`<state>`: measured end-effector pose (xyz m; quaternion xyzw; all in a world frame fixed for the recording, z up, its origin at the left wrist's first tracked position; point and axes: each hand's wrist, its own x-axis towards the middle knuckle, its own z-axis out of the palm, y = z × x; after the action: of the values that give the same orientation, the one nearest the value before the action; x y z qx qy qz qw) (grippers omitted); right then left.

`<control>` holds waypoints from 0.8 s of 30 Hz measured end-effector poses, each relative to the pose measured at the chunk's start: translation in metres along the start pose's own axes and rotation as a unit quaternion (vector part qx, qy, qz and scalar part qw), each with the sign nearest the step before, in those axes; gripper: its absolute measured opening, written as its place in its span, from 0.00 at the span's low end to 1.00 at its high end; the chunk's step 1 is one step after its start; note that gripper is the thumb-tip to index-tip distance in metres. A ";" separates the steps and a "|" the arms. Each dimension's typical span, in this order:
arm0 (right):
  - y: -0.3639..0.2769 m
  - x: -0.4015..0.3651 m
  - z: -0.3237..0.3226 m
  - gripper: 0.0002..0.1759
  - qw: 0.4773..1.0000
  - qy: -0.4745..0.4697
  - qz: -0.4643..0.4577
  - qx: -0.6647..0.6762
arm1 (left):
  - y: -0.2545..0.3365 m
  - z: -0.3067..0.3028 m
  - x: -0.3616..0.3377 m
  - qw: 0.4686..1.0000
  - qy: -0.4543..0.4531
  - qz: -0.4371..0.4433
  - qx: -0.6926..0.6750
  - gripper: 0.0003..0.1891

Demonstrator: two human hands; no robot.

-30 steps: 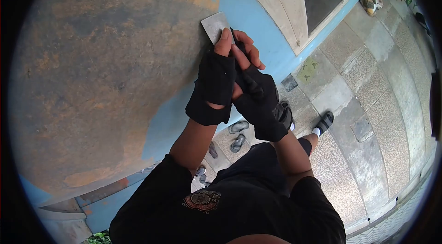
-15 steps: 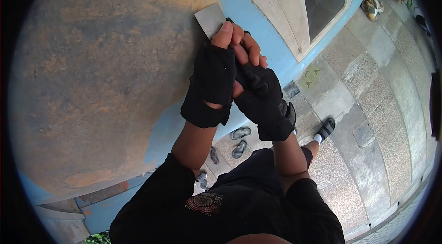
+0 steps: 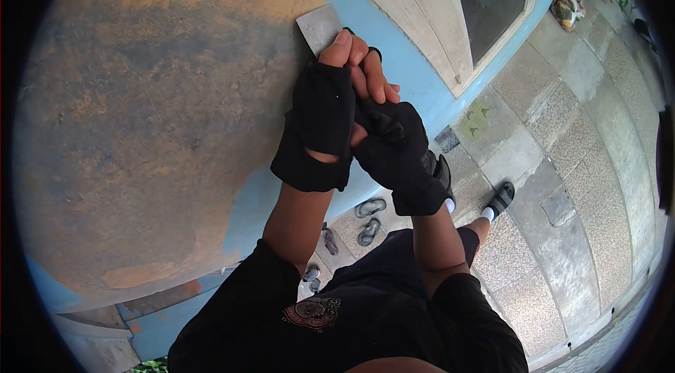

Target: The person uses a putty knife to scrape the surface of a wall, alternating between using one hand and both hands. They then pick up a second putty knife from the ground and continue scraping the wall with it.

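- I read the left hand point(image 3: 320, 116), in a black fingerless glove, raised in front of the chest with the forearm angled up to the wall.
- The left hand is clenched over the tool, with one bare fingertip point(image 3: 342, 41) pressed on the base of the blade.
- The right hand point(image 3: 394, 148), in a matching black glove, sits just beside and partly under the left. Its bare fingers curl shut around the handle, which is mostly hidden.
- The scraper with a flat grey metal blade point(image 3: 318, 25) projects above both hands, up and to the left.
- I see the blade lying flat against the blue painted wall point(image 3: 411, 74), at the edge of the stripped orange-brown patch point(image 3: 155, 106).
- Grey sandals point(image 3: 369, 208) lie on the floor below the hands.
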<state>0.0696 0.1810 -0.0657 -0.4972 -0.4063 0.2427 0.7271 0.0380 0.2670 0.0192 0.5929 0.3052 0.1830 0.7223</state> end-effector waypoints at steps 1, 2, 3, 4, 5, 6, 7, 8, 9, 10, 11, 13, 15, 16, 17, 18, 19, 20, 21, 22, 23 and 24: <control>0.000 -0.001 0.000 0.13 1.000 -0.002 0.001 0.000 | 0.002 0.003 0.000 1.000 0.007 -0.003 -0.006 0.16; -0.001 -0.002 0.000 0.12 1.000 0.002 0.000 0.000 | 0.004 0.005 0.000 1.000 0.012 -0.006 -0.011 0.16; -0.002 -0.003 -0.001 0.12 1.000 0.008 -0.003 -0.001 | 0.000 0.004 -0.002 1.000 0.010 -0.005 -0.010 0.16; -0.002 -0.006 0.000 0.12 1.000 0.010 -0.006 -0.002 | -0.008 0.001 -0.006 0.999 0.023 -0.016 -0.016 0.17; 0.002 -0.011 0.003 0.12 1.000 0.015 0.000 0.004 | -0.010 0.000 -0.007 0.999 0.035 -0.025 -0.021 0.17; 0.001 -0.011 0.003 0.11 1.000 0.018 0.010 0.011 | -0.008 0.000 -0.005 0.999 0.033 -0.024 -0.021 0.17; 0.000 -0.010 0.000 0.12 1.000 -0.004 0.015 0.022 | -0.006 0.000 -0.005 0.999 0.030 -0.031 -0.027 0.17; -0.002 -0.005 -0.002 0.12 1.000 -0.003 0.012 0.020 | -0.004 0.000 -0.003 0.998 0.027 -0.037 -0.033 0.17; -0.004 -0.002 -0.003 0.12 1.000 -0.005 0.013 -0.012 | -0.001 0.003 -0.002 0.998 0.027 -0.035 -0.035 0.17; -0.005 -0.001 -0.003 0.12 0.999 -0.007 0.014 -0.043 | 0.004 0.007 -0.002 0.999 0.038 -0.030 -0.011 0.17; -0.004 -0.004 -0.002 0.12 0.999 -0.007 0.014 -0.043 | 0.006 0.009 -0.001 0.998 0.048 -0.026 0.014 0.17; -0.004 -0.012 -0.002 0.11 0.998 -0.032 0.048 0.002 | -0.004 -0.003 -0.005 0.999 0.028 -0.036 -0.018 0.17; -0.004 -0.011 0.001 0.11 0.999 -0.014 0.040 0.015 | -0.006 -0.006 -0.005 0.998 0.011 -0.045 -0.048 0.16; -0.004 -0.009 0.002 0.10 0.999 0.003 0.030 0.029 | -0.003 -0.004 -0.002 0.998 0.019 -0.038 -0.036 0.16; -0.003 -0.007 0.002 0.10 0.999 0.001 0.030 0.028 | -0.002 -0.001 0.000 0.999 0.028 -0.031 -0.026 0.17; -0.002 -0.005 0.001 0.10 1.000 0.005 0.019 0.014 | -0.002 0.001 -0.001 0.999 0.030 -0.031 -0.027 0.17; -0.002 -0.004 0.001 0.10 1.000 0.011 0.008 0.001 | -0.001 0.003 -0.003 0.998 0.039 -0.039 -0.028 0.17; -0.001 -0.007 0.002 0.10 1.000 0.012 0.008 0.001 | 0.000 0.004 -0.002 0.998 0.046 -0.046 -0.028 0.17; 0.000 -0.013 0.003 0.10 1.000 0.002 0.023 0.004 | -0.004 0.000 -0.004 0.997 0.045 -0.047 -0.028 0.17; 0.001 -0.015 0.004 0.10 0.999 -0.006 0.037 0.006 | -0.010 -0.008 -0.005 0.997 0.024 -0.052 -0.042 0.16; 0.001 -0.015 0.004 0.10 0.999 -0.005 0.036 0.004 | -0.013 -0.012 -0.005 0.997 0.003 -0.057 -0.058 0.16; 0.000 -0.015 0.006 0.10 0.999 0.011 0.030 0.011 | -0.012 -0.012 -0.004 0.997 0.003 -0.058 -0.058 0.16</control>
<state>0.0561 0.1725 -0.0697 -0.5039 -0.3806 0.2637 0.7292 0.0264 0.2706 0.0071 0.5303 0.3304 0.1600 0.7642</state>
